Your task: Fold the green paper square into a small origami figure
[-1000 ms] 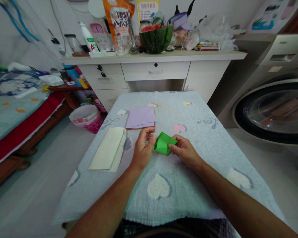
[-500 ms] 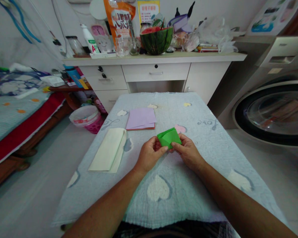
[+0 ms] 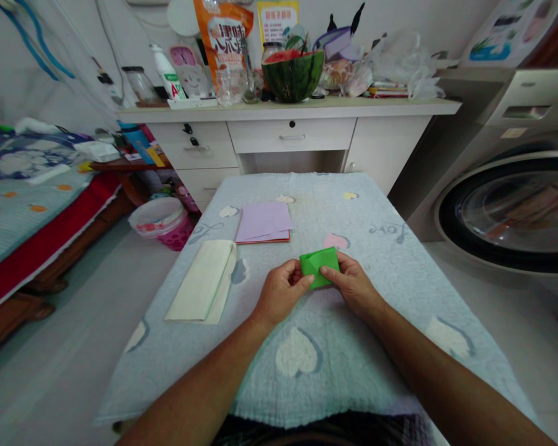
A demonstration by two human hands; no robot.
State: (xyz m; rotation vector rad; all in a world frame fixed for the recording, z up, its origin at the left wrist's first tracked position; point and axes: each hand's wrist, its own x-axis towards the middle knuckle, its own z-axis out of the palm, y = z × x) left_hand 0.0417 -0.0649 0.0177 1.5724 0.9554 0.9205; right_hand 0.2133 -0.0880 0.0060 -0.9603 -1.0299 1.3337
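A small folded piece of green paper [image 3: 324,260] is held between both hands above the cloth-covered table [image 3: 376,347]. My left hand [image 3: 283,288] is closed on its left edge, thumb on the front and fingers behind. On the right side, my right hand [image 3: 353,282] pinches the same paper, its thumb lying flat across the front face. The fingers behind the paper are partly hidden. Beyond my left hand lies a stack of square paper [image 3: 264,222], lilac on top with a red edge below. A folded cream sheet [image 3: 202,282] rests to the left.
A white cabinet [image 3: 292,133] stands behind the table, bearing a cut watermelon [image 3: 294,77], an orange snack bag [image 3: 225,46] and jars. To the right is a washing machine [image 3: 516,186]. A pink bin [image 3: 162,223] and a bed [image 3: 41,217] are on the left.
The green paper has turned to lie more level and dropped slightly nearer me. Its upper layers, apart before, now look flatter together. Both hands still hold it.
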